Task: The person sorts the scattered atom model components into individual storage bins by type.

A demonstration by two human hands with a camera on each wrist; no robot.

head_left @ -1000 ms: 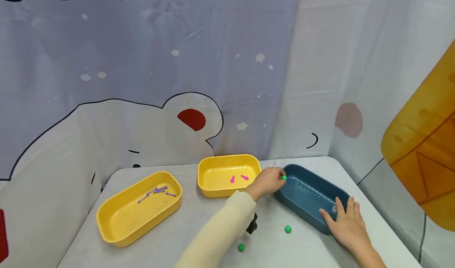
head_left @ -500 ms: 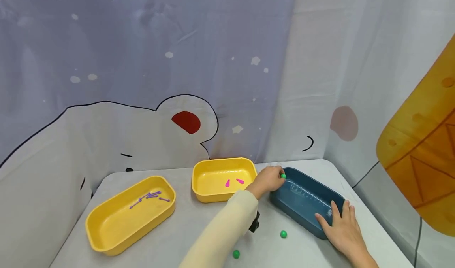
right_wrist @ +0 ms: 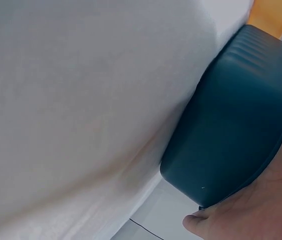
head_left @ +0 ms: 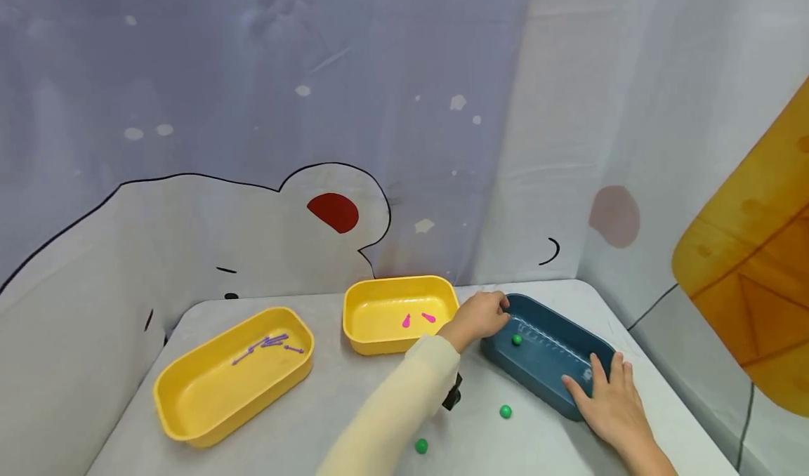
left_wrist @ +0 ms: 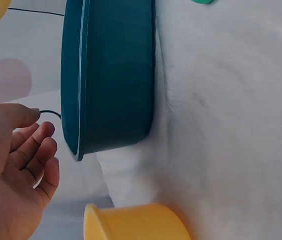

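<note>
The left hand [head_left: 482, 316] hangs over the far end of the dark blue rectangular plastic tray [head_left: 571, 399], fingers loosely curled and gripping nothing – the left wrist view shows the same hand [left_wrist: 11, 165] relaxed and bare beside the tray's rim [left_wrist: 76, 90]. One small green round bead [head_left: 517, 339] lies inside the tray on its floor, near the far end and just below those fingers. The right hand [head_left: 605, 404] rests flat on the tray's near corner, fingers straight and laid over the rim, bracing and not clasping; the right wrist view shows the thumb under the tray's outer wall [right_wrist: 235, 125]. Two more green beads lie on the grey cloth-covered table [head_left: 354, 406] – one [head_left: 505, 411] just beside the tray's near wall, another [head_left: 421, 446] close to the cream sleeve [head_left: 404, 399]. Judgement on handling: the beads appear hard, smooth and very light, liable to roll on the cloth and to slip from a loose pinch; a fingertip pinch across the middle between thumb and forefinger seems the soundest hold. The tray looks rigid and light, likely to slide unless held down. Further left stand a small yellow plastic tray [head_left: 366, 290] holding two pink pieces and a larger yellow plastic tray [head_left: 189, 420] holding thin purple sticks
</note>
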